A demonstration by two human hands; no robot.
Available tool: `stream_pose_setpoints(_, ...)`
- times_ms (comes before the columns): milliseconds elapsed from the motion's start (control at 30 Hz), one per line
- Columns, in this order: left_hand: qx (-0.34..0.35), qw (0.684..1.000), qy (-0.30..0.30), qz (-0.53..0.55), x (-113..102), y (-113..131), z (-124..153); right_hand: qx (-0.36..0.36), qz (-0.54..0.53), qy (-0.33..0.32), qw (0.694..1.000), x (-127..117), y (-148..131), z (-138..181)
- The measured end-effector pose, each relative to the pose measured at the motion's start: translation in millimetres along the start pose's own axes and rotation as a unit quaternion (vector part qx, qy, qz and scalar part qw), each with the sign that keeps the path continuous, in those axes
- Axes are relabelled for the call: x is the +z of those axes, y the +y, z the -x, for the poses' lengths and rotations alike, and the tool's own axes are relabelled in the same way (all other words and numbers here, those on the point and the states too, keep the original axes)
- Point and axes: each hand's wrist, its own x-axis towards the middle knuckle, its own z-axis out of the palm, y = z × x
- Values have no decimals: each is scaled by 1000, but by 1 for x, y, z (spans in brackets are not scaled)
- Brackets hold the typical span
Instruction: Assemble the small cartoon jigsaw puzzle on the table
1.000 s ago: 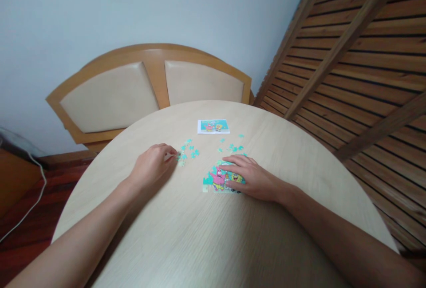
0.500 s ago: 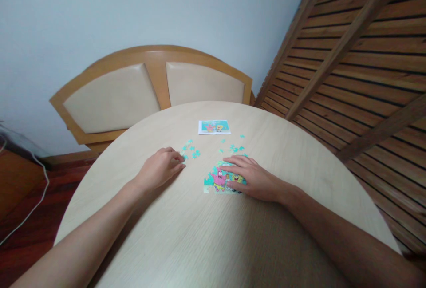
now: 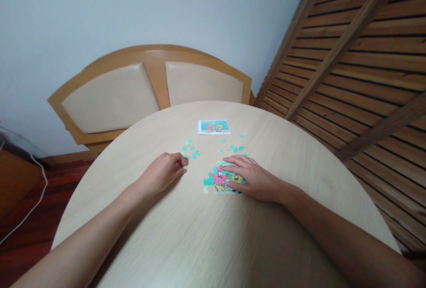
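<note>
My left hand [image 3: 168, 170] is curled over the table at the near edge of the left cluster of loose jigsaw pieces [image 3: 192, 148]. Its bent fingertips are on a small piece [image 3: 186, 160], mostly covered by them. My right hand [image 3: 251, 177] lies flat with fingers apart across the right side of a partly joined jigsaw puzzle [image 3: 218, 181]. The puzzle shows a pink starfish figure and a yellow square figure on teal, partly hidden under the fingers. Beyond my right hand lie more loose teal pieces [image 3: 235, 149].
A printed picture card [image 3: 214, 127] with the same figures lies farther back on the round wooden table [image 3: 173, 243]. A padded wooden chair back [image 3: 156, 75] stands behind it by the wall. Wooden slats [image 3: 359, 57] rise on the right; a white cable [image 3: 41, 190] hangs at left.
My left hand's fingers have curled in more, and the hand has shifted slightly toward me at the piece. My right hand stays in place on the puzzle.
</note>
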Motion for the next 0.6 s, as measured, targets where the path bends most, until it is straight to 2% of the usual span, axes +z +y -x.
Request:
stream_pose_setpoints(167,15,999,-3,38,4,0,1,-6,-7,6,1000,0,0,0)
stream_pose_setpoints(367,-7,1000,17,11,0,-6,2,-11,-10,17,1000,2,2,0)
stream_pose_setpoints(600,1,1000,-9,-2,0,-7,0,-6,-10,9,1000,1,0,0)
